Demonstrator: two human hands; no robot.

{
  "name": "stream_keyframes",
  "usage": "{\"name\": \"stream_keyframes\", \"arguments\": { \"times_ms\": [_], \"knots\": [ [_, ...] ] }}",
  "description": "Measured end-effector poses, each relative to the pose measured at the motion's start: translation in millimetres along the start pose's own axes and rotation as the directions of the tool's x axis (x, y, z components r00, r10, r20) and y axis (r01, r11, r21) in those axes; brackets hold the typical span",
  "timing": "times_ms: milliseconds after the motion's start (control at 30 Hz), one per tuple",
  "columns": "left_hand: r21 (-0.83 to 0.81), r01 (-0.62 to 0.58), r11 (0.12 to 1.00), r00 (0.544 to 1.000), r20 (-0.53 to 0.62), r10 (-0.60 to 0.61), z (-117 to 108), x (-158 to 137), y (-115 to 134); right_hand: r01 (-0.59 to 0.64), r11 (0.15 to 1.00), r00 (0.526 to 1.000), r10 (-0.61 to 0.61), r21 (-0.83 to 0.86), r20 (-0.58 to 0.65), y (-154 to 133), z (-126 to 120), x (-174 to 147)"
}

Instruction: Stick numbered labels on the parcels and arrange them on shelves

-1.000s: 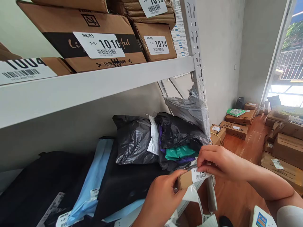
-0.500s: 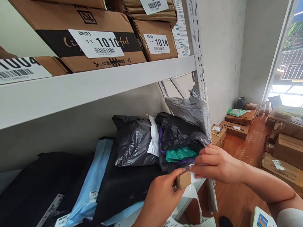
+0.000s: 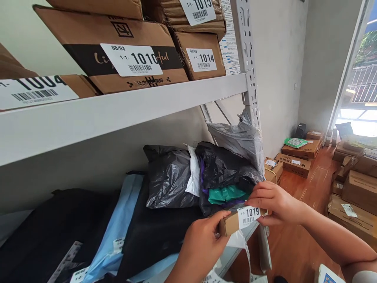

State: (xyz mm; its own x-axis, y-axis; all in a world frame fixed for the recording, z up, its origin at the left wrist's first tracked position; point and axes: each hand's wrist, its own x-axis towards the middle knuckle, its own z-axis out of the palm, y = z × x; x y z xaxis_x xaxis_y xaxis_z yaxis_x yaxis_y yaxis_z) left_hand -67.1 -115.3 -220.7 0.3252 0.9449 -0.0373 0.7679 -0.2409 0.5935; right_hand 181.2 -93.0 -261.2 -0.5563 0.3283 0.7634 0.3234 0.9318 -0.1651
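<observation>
A small, slim cardboard box [image 3: 229, 226] is held out before me, with a white label [image 3: 249, 216] reading 1019 on its near side. My left hand [image 3: 203, 237] is closed round the box's left end. At the other end, my right hand [image 3: 275, 202] grips the box, its fingers above and thumb below, touching the label's right edge. A strip of label backing [image 3: 237, 239] dangles beneath the box. Just behind are black plastic parcels [image 3: 226, 167] and a green parcel [image 3: 225, 194] on the lower shelf.
The upper shelf beam [image 3: 132, 114] crosses above my hands and carries labelled boxes [image 3: 203, 74]. A perforated upright [image 3: 249, 59] stands at its right end. Dark and light blue parcels [image 3: 118, 224] fill the lower left. More cartons [image 3: 361, 192] lie on the wooden floor at right.
The label, edge-on at my right fingers before, now lies across the box's side with its number showing. My right hand has shifted slightly right along the box. The view has moved a little.
</observation>
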Motion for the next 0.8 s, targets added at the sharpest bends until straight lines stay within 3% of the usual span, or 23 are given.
{"name": "stream_keyframes", "arguments": {
  "times_ms": [133,267,533,800],
  "knots": [
    [0.043,-0.001,0.999,1.000,-0.023,0.002,0,2,4,-0.051,0.990,0.999,0.050,-0.130,-0.014,-17,-1,8],
    [0.076,-0.032,0.997,0.998,-0.042,0.035,0,3,5,-0.068,0.989,0.997,0.064,-0.132,-0.033,-25,1,20],
    [0.091,-0.072,0.993,0.997,-0.030,0.075,-3,3,0,0.099,0.977,0.994,-0.105,-0.188,-0.020,-19,14,26],
    [-0.061,-0.047,0.997,0.999,-0.005,0.046,-4,0,2,-0.017,0.994,0.998,0.011,-0.104,-0.057,-19,5,18]
  ]
}}
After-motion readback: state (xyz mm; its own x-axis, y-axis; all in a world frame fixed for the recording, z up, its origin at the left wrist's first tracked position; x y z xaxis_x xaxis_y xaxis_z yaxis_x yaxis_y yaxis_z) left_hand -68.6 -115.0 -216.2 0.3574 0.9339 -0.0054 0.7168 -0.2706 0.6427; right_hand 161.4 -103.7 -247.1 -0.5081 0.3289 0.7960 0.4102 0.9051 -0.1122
